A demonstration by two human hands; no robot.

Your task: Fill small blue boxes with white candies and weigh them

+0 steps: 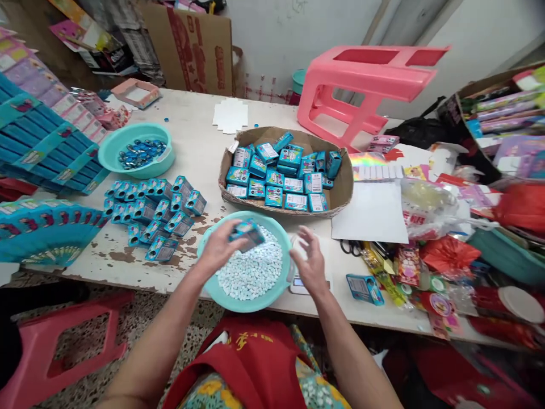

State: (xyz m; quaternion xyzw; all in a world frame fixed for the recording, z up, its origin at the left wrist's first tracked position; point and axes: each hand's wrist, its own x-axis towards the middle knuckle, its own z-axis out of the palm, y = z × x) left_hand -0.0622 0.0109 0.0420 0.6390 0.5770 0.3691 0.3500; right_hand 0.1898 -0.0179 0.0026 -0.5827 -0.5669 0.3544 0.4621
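My left hand grips a small blue printed box, slightly blurred, above a turquoise bowl of small pale candies. At the bowl's right rim is my right hand, fingers apart and curved, holding nothing. Beneath and beside that hand lies a small pale device with a display, partly covered. Several blue boxes with round holes stand grouped left of the bowl. Just behind it, a cut-down cardboard box holds many more blue boxes.
A second turquoise bowl contains shiny blue round pieces. Stacked blue cartons line the left side. A pink stool lies tipped at the back right. On the right are white card, black scissors, a flattened blue box and cluttered packets.
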